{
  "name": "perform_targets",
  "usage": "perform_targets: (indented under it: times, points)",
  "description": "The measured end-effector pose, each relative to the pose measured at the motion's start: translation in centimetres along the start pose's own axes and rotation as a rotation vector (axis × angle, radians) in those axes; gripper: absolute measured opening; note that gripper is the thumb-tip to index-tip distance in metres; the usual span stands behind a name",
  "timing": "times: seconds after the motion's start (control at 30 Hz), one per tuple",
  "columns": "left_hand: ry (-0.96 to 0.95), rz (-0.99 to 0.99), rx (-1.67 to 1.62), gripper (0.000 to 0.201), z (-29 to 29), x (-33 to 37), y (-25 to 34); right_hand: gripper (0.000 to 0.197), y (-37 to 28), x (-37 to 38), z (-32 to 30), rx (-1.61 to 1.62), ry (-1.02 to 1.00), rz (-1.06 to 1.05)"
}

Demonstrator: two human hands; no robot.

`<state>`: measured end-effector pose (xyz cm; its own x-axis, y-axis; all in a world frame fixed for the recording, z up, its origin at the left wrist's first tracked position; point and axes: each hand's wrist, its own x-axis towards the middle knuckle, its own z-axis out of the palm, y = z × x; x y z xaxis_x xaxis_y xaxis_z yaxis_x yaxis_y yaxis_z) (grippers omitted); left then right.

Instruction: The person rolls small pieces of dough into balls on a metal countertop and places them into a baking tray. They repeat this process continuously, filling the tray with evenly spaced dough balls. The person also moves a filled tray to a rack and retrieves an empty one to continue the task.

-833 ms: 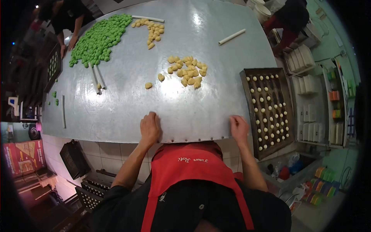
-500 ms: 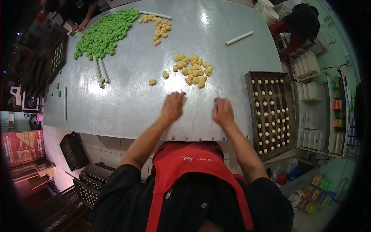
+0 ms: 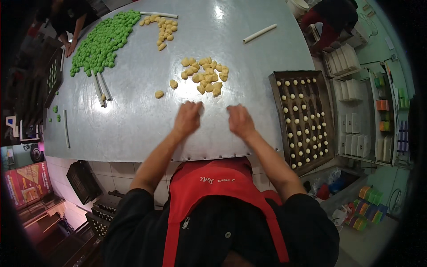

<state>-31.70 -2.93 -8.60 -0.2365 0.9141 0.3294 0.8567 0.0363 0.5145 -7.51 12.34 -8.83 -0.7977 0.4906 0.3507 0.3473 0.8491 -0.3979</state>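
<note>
My left hand [image 3: 188, 118] is over the metal table [image 3: 133, 133] near its front edge, fingers curled down. Level with it, my right hand [image 3: 241, 121] is curled in the same way, and a short gap separates the two. Whether a piece lies under either palm is hidden. Just beyond my hands is a loose cluster of yellow dough pieces [image 3: 208, 78]. Two single pieces, a nearer dough piece [image 3: 159, 94] and a farther dough piece [image 3: 173, 83], lie beyond and left of my left hand.
Green dough balls [image 3: 104, 44] are heaped far left, near a co-worker's hands [image 3: 69, 48]. More yellow pieces [image 3: 165, 30] and a white rod [image 3: 260, 33] lie at the back; two rods [image 3: 98, 91] lie left. A dark tray [image 3: 307, 120] of pale balls stands right. Another person [image 3: 331, 20] bends far right.
The whole view has shifted a little. My right hand has moved forward, and my left slightly to the right, so the gap between them is narrower. The co-worker's hands at far left have come together.
</note>
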Motion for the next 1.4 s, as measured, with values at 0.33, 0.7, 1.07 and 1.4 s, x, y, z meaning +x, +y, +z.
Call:
perform_targets:
  times: [0.33, 0.7, 1.07, 1.4]
  points:
    - [0.028, -0.067, -0.155, 0.035, -0.6, -8.6, 3.4, 0.024, -2.7, -7.5, -0.9, 0.102, -0.065, -0.024]
    - [0.076, -0.125, -0.060, 0.026, -5.3, -8.3, -2.4, 0.017, 1.0, -6.6, -4.2, -0.015, 0.036, 0.011]
    - [0.046, 0.051, -0.027, 0.019, -3.0, -0.7, -4.0, 0.015, 0.1, 0.3, -1.2, 0.079, 0.005, -0.095]
    - [0.084, -0.570, -0.179, 0.009, -4.6, -11.2, 4.8, 0.007, -3.9, -7.2, -5.7, 0.363, 0.094, 0.315]
